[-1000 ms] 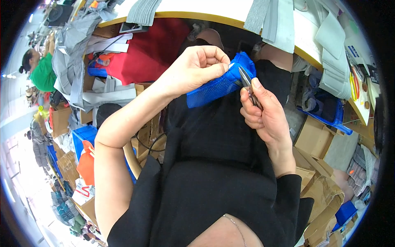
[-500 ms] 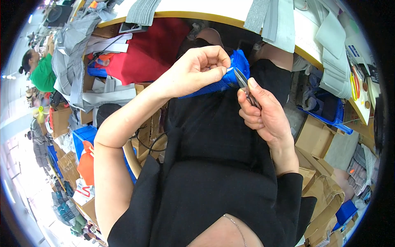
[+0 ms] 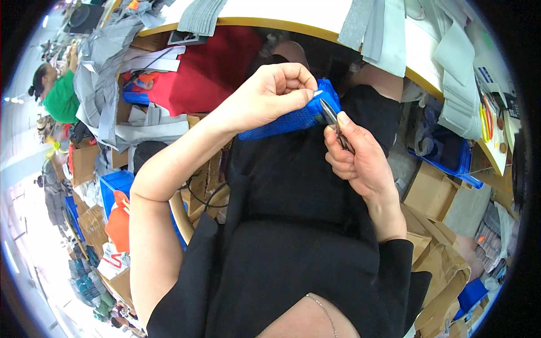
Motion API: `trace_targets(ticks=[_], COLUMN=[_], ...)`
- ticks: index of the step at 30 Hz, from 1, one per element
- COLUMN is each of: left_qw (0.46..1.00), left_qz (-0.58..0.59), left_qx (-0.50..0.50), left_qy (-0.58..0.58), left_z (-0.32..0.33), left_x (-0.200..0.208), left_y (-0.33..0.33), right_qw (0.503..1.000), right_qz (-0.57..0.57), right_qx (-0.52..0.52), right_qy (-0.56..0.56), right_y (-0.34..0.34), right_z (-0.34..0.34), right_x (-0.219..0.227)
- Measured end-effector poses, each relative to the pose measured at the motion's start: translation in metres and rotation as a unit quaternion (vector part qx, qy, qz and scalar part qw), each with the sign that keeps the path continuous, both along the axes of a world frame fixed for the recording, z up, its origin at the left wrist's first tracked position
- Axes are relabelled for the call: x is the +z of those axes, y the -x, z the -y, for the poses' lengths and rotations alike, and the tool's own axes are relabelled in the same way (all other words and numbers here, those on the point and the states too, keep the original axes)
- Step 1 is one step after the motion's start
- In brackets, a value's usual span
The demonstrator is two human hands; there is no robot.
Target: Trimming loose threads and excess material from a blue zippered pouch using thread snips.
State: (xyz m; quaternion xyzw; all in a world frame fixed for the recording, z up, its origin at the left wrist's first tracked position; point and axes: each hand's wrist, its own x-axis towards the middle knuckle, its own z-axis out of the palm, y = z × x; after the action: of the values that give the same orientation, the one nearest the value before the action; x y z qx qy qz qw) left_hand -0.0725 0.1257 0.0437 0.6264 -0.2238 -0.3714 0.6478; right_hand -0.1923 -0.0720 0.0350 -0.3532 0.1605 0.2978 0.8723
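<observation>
A blue mesh-like piece, soft-looking, lies across my lap below the table edge. My left hand is closed above it, thumb and forefinger pinching a small white bit at its far right end. My right hand grips a pair of small pointed metal scissors, whose tips rest close to that white bit over the blue piece. The blades look almost together. Part of the blue piece is hidden by my left hand and forearm, and the scissors' handles are mostly covered by my fingers.
A white table with a yellow edge curves ahead, grey strips hanging over it. Red cloth lies beneath, to the left. Open cardboard boxes and a blue bin stand right. Far left is a person in green.
The blue piece has tilted so that more of its mesh side shows. My right hand and the scissors have shifted slightly down and left; my left hand keeps its pinch.
</observation>
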Motion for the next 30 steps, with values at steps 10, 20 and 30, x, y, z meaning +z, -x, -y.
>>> trace_targets(ticks=[10,20,30], left_qw=[0.997,1.0,0.998], left_qz=[0.072,-0.012,0.054], left_qx=[-0.008,0.0,-0.028], left_qy=[-0.031,0.027,0.026], left_z=[0.007,-0.001,-0.001], left_x=[0.003,-0.018,0.001], left_y=[-0.016,-0.001,0.006], right_qw=[1.0,0.997,0.724], right_qz=[-0.01,0.027,0.347], right_qx=[0.015,0.001,-0.174], right_qy=[0.013,0.067,0.571], right_y=[-0.016,0.001,-0.011], right_z=[0.008,-0.006,-0.01], right_x=[0.002,-0.006,0.02])
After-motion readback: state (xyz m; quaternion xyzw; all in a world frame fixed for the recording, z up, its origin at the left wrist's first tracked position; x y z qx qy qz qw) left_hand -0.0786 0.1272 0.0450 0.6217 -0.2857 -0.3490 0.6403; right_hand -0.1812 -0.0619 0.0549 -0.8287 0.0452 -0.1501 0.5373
